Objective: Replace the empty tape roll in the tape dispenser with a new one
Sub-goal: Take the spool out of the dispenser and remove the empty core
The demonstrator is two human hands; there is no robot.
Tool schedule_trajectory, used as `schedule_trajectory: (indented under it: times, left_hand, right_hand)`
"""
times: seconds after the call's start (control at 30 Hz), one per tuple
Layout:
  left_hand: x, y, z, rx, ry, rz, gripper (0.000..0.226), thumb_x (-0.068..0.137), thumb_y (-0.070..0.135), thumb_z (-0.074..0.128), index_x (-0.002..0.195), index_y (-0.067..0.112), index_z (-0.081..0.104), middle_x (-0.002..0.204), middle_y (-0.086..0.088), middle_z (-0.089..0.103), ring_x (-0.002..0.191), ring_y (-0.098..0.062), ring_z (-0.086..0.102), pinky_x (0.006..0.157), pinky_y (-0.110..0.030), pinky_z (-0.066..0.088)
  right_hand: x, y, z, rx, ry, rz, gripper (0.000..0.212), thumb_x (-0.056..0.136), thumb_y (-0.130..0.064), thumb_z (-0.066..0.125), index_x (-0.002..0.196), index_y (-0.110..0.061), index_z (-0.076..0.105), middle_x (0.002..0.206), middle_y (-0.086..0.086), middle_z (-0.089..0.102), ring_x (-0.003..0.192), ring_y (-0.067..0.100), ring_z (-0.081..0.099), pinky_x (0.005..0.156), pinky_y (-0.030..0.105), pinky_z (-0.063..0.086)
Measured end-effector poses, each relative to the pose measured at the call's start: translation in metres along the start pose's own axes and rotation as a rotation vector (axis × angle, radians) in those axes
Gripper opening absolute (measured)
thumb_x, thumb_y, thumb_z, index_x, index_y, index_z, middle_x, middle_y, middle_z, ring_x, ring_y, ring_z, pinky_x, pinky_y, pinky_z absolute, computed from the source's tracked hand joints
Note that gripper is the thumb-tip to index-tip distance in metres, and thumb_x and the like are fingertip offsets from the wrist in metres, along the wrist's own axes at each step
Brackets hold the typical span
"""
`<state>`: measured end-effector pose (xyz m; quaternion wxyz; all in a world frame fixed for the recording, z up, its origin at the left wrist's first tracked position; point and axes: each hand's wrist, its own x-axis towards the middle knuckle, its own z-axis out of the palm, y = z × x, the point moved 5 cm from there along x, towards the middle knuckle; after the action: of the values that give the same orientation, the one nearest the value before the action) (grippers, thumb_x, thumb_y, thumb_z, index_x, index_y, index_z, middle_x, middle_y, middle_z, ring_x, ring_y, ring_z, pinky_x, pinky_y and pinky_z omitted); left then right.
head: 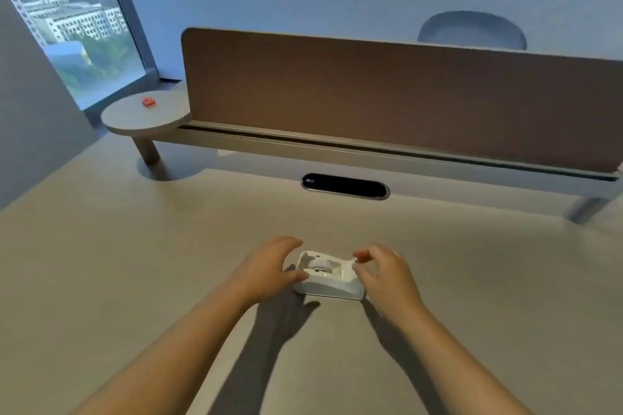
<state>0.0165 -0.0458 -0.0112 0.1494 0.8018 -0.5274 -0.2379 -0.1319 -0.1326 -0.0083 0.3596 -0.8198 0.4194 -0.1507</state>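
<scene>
White tape dispenser [328, 276] flat on the desk [135, 280], near centre, well short of the brown divider panel [387, 94]. Left hand [266, 268] curled round its left end, thumb on the near side, gripping. Right hand [384, 274] with bent fingers pinching its right end. Something pale in the cradle, too blurred to call. Far left, small red object [148, 102] on a round shelf [148, 118].

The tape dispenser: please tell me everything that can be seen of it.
The tape dispenser is small and white, plastic by its look, with an open well on top where a pale roll or core sits, too blurred to judge. It stands upright on the beige desk, its length running left to right. The left hand grips its left end; the right hand pinches its right end.
</scene>
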Motion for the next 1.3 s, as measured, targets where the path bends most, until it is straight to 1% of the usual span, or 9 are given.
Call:
schedule_trajectory:
  times: [0.17,0.53,0.73,0.87,0.97,1.07,1.13,1.2,1.3]
  left_hand:
    - [0.015,-0.023,0.025,-0.13,-0.032,-0.005,0.074,0.077,0.032,0.061,0.138,0.019,0.023,0.148,-0.004,0.032,0.134,-0.02,0.031,0.109,-0.029,0.024]
    - [0.034,-0.039,0.039,-0.323,0.056,0.092,0.06,0.072,0.022,0.068,0.127,0.023,0.045,0.131,-0.002,0.055,0.115,-0.018,0.051,0.094,-0.022,0.035]
    - [0.035,-0.038,0.039,-0.288,0.051,0.109,0.06,0.074,0.021,0.065,0.129,0.023,0.042,0.129,-0.003,0.055,0.117,-0.019,0.049,0.095,-0.024,0.034]
    - [0.036,-0.034,0.039,-0.178,0.03,0.131,0.062,0.078,0.027,0.061,0.134,0.022,0.034,0.136,-0.004,0.049,0.124,-0.021,0.043,0.101,-0.029,0.032]
    - [0.035,-0.029,0.038,-0.042,-0.021,0.123,0.068,0.078,0.036,0.058,0.137,0.021,0.026,0.147,-0.006,0.034,0.134,-0.024,0.027,0.111,-0.038,0.024]
    - [0.028,-0.017,0.024,-0.123,0.051,0.097,0.068,0.079,0.037,0.057,0.137,0.019,0.027,0.151,-0.007,0.022,0.138,-0.023,0.019,0.112,-0.039,0.02]
    - [0.022,-0.009,0.014,-0.368,0.108,0.093,0.058,0.08,0.031,0.056,0.133,0.016,0.036,0.143,-0.007,0.037,0.128,-0.021,0.038,0.106,-0.036,0.032]
    - [0.015,0.001,0.014,-0.61,0.041,0.077,0.043,0.082,0.024,0.055,0.123,0.013,0.049,0.125,-0.007,0.056,0.11,-0.018,0.055,0.094,-0.029,0.044]
    - [0.004,0.013,0.025,-0.847,-0.083,0.058,0.024,0.085,0.018,0.049,0.102,0.007,0.063,0.086,-0.005,0.066,0.074,-0.005,0.063,0.068,-0.015,0.05]
  right_hand:
    - [0.014,0.01,0.043,-0.09,-0.013,-0.004,0.019,0.086,-0.021,0.048,0.101,-0.015,0.057,0.112,0.005,0.061,0.106,0.022,0.045,0.084,0.031,0.035]
    - [0.023,0.014,0.058,-0.073,0.125,-0.043,0.013,0.083,-0.025,0.052,0.088,-0.017,0.062,0.097,0.001,0.065,0.102,0.022,0.046,0.068,0.025,0.014]
    - [0.023,0.013,0.062,-0.052,0.175,-0.03,0.011,0.083,-0.013,0.053,0.088,-0.015,0.063,0.08,-0.013,0.049,0.104,0.019,0.045,0.074,0.023,0.014]
    - [0.025,0.01,0.062,-0.066,0.136,-0.06,0.012,0.086,-0.014,0.049,0.093,-0.014,0.058,0.094,-0.005,0.054,0.103,0.02,0.046,0.079,0.024,0.014]
    - [0.023,0.01,0.057,0.028,0.116,-0.012,0.007,0.088,-0.016,0.045,0.092,-0.019,0.051,0.099,-0.004,0.046,0.108,0.023,0.042,0.088,0.032,0.023]
    - [0.017,0.007,0.045,0.158,0.143,-0.007,0.018,0.088,-0.016,0.044,0.078,-0.031,0.042,0.098,0.0,0.048,0.105,0.027,0.042,0.081,0.031,0.032]
    - [0.012,0.002,0.035,0.28,0.156,-0.043,0.031,0.088,-0.011,0.043,0.071,-0.036,0.041,0.086,-0.001,0.053,0.091,0.02,0.05,0.073,0.019,0.039]
    - [0.006,-0.002,0.028,0.406,0.143,-0.055,0.032,0.088,-0.008,0.043,0.068,-0.033,0.045,0.075,-0.007,0.053,0.072,0.003,0.052,0.06,0.007,0.041]
    - [-0.003,0.0,0.026,0.498,0.141,-0.051,0.03,0.087,-0.008,0.045,0.068,-0.03,0.048,0.07,-0.01,0.053,0.061,-0.003,0.051,0.054,0.006,0.042]
